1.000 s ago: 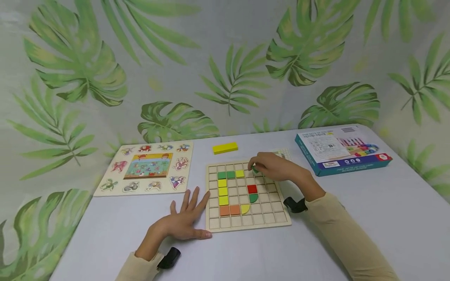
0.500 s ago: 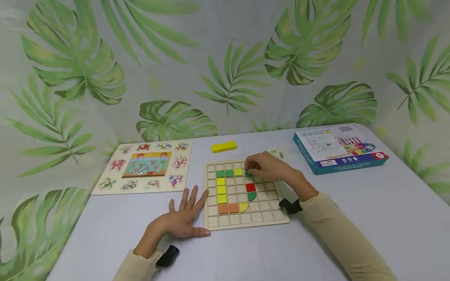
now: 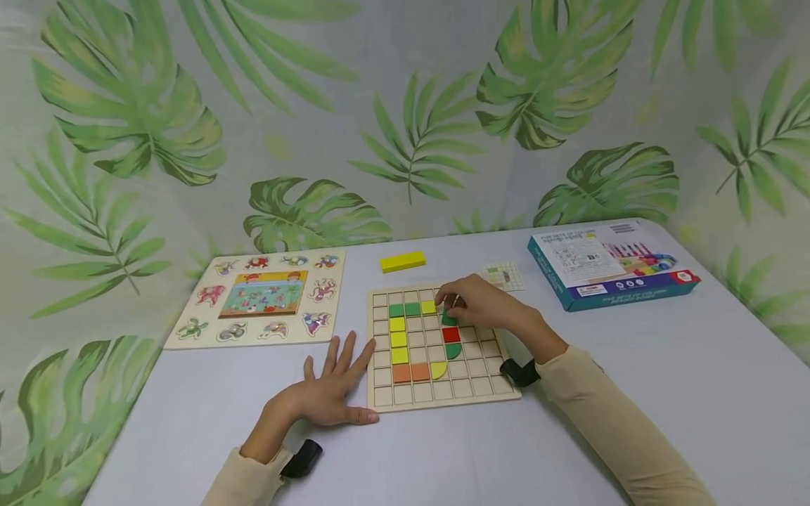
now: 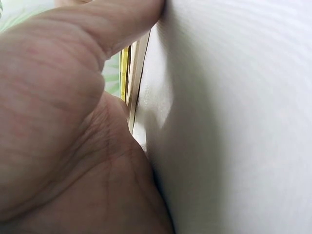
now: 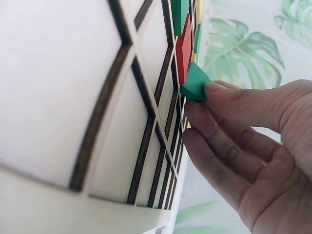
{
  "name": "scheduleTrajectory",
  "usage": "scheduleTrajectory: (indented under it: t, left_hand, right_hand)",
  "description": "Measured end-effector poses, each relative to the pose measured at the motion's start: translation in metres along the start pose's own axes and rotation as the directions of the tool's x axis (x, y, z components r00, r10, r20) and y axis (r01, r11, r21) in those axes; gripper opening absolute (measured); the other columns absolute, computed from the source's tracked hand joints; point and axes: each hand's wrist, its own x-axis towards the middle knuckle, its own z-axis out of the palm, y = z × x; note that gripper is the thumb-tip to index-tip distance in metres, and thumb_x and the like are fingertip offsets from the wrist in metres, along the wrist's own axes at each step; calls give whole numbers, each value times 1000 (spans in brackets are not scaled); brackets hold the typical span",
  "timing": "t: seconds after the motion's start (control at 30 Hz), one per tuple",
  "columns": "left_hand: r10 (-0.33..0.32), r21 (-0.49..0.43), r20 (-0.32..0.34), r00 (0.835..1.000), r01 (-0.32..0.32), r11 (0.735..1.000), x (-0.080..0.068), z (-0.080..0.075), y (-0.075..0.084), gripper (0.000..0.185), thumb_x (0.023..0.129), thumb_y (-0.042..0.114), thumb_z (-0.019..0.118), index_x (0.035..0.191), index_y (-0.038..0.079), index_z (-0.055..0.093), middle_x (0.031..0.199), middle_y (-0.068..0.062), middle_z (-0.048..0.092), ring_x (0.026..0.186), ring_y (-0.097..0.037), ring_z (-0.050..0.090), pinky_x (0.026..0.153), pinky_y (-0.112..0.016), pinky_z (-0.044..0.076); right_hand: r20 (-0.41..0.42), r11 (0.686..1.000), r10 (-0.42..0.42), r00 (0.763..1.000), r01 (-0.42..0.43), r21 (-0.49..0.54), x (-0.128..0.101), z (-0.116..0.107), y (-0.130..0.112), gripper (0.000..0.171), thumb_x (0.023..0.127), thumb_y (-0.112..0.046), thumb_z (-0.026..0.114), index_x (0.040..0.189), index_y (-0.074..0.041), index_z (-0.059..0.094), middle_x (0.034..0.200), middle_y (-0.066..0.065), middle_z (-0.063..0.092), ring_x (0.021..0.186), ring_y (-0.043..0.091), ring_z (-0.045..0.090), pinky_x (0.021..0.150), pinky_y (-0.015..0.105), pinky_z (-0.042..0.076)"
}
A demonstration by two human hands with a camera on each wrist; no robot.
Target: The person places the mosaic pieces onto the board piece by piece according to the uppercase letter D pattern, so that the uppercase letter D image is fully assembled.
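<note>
A wooden grid board (image 3: 382,398) lies on the table. Thumb and fingers of my right hand (image 3: 479,301) pinch a green tile (image 5: 196,82) over an upper cell, just above the red square tile (image 3: 451,335); in the right wrist view the tile is tilted at the grid. Below the red square sits a green rounded tile (image 3: 453,351). Green squares (image 3: 405,310), a yellow square (image 3: 428,307), a column of yellow squares (image 3: 399,339), orange squares (image 3: 411,373) and a yellow rounded tile (image 3: 439,370) fill other cells. My left hand (image 3: 325,399) rests with fingers spread at the board's left edge.
Behind the board are a yellow block (image 3: 403,262) and a small printed grid card (image 3: 506,275), partly behind the right hand. A sea-animal puzzle board (image 3: 253,334) lies at the left. At the right lies a flat toy box (image 3: 610,266).
My right hand has shifted slightly left and lowered the green tile toward the cell above the red square. The left hand has stayed at the board's edge.
</note>
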Motion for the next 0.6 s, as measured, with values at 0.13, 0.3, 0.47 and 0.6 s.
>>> scheduleTrajectory:
  t: [0.13, 0.3, 0.47, 0.6]
  left_hand:
    - [-8, 7, -7, 1000, 8, 1000, 2, 3, -4, 120, 76, 76, 66, 161, 33, -7, 165, -6, -28, 148, -33, -35, 105, -75, -22]
    - [-32, 10, 6, 999, 32, 999, 1, 2, -4, 121, 77, 75, 67, 161, 31, -8, 165, -7, -28, 148, -33, -35, 106, -74, -21]
    - [-24, -27, 20, 999, 25, 999, -6, -3, 6, 116, 81, 68, 69, 162, 27, -3, 166, -13, -24, 149, -38, -31, 105, -76, -19]
    - [-36, -18, 19, 999, 36, 999, -7, -5, 11, 113, 83, 61, 72, 163, 24, 0, 166, -14, -22, 150, -39, -28, 107, -77, -15]
  right_hand:
    - [2, 1000, 6, 1000, -6, 4, 1, 1, -3, 19, 92, 1, 66, 110, -3, 71, 100, 9, 74, 87, 19, 70, 80, 33, 57]
    - [8, 999, 28, 1000, -28, -46, 3, 5, -8, 16, 89, 2, 70, 104, -4, 75, 99, 6, 75, 87, 19, 69, 79, 32, 57]
    - [64, 989, 30, 997, -21, -148, 2, 8, -14, 15, 91, -2, 72, 104, -1, 79, 95, 13, 74, 73, 13, 60, 68, 23, 49]
    - [125, 985, 77, 989, -56, -166, -5, 8, -18, 23, 95, -6, 68, 117, 0, 73, 97, 16, 65, 73, 12, 47, 67, 23, 43]
